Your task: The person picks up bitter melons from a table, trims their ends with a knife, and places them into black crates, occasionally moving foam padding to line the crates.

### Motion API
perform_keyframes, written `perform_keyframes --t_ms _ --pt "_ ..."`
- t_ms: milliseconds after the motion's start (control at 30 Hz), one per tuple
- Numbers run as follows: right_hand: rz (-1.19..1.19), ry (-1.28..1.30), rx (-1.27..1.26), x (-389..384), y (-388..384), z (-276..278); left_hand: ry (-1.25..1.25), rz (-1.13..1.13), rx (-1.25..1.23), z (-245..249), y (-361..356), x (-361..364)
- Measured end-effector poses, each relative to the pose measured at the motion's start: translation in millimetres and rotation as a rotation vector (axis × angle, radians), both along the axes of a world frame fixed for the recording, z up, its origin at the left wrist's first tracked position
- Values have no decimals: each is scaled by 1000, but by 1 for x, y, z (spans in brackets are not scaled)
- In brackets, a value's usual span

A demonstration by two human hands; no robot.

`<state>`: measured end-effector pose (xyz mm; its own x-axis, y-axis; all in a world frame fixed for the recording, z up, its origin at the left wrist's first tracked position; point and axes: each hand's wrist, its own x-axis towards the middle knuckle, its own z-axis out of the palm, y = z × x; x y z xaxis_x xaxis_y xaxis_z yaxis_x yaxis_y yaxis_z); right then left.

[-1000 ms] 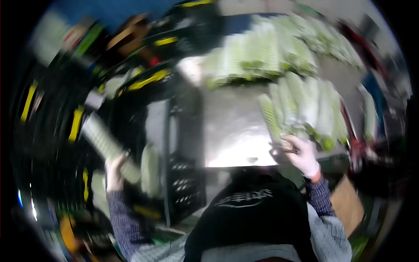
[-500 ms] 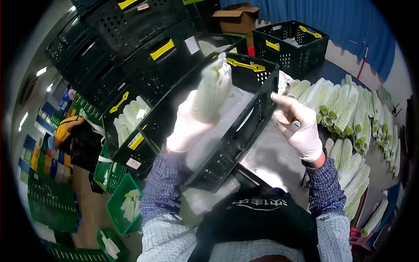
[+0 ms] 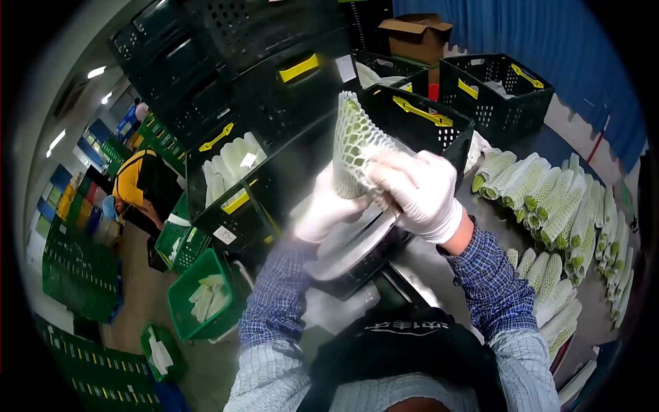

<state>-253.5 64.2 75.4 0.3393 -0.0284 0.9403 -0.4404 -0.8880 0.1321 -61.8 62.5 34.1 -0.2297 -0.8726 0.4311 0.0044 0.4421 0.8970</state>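
Note:
A long green vegetable in a white foam net sleeve (image 3: 351,141) is held up, tilted, in front of me. My gloved left hand (image 3: 322,209) is closed around its lower part. Across from it, my gloved right hand (image 3: 420,192) is closed on the net at the sleeve's side, its fingertips partly hidden. Both hands are over a black crate (image 3: 453,145) with a yellow handle and a pale lining. To the right, many more net-sleeved vegetables (image 3: 549,196) lie in rows on a metal table (image 3: 470,264).
Black crates (image 3: 281,89) are stacked at the back left. One crate beside me holds sleeved vegetables (image 3: 233,168). Another black crate (image 3: 504,106) and a cardboard box (image 3: 415,38) stand behind. A green bin (image 3: 237,302) is on the floor at left. A person in yellow (image 3: 137,182) bends farther off.
My right hand has moved left from beside the crate and closed on the net sleeve. The sleeved vegetable is now tilted, with its netting spread wider. The view has shifted.

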Motion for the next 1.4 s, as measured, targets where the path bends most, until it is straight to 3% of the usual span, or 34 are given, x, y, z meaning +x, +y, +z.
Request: perform_keyframes --t_ms 33,100,167,267,300,400,433,467,533,567,667,700,733,900,1000,1067,1233,1400 --pt "12 68 46 5 6 0 162 -147 98 4 8 1" --pt "9 125 141 17 9 -1 267 -181 156 3 11 5" --pt "9 48 284 24 9 -2 59 23 81 -13 -1 12" --pt "-100 168 414 24 15 6 60 63 112 -23 -8 17" --pt "-133 236 448 23 18 11 -227 167 57 -21 -12 21" --pt "-168 386 540 28 24 15 7 -11 67 -6 4 10" --pt "-38 315 477 26 22 8 90 -62 95 -5 5 11" --pt "-56 357 498 26 22 6 145 -98 109 -5 7 11" --pt "-83 446 536 29 20 3 123 -109 58 -3 11 10" --pt "-3 374 436 29 16 -5 202 -44 70 -7 10 7" --pt "43 444 423 33 11 -20 179 64 274 3 13 2" --pt "71 448 461 34 12 -20 241 -37 158 -8 3 6" --pt "103 450 496 35 13 -19 209 -63 202 -8 -1 11" --pt "171 377 647 37 16 -16 167 -160 289 -4 -3 37" --pt "242 165 683 39 15 -19 251 -221 271 -9 -7 44" --pt "221 127 782 40 19 -21 316 -257 265 -14 -10 47" --pt "467 18 1092 48 20 -28 521 -389 226 -24 -11 54" --pt "547 21 1127 56 25 -34 675 -531 199 -32 -6 58"
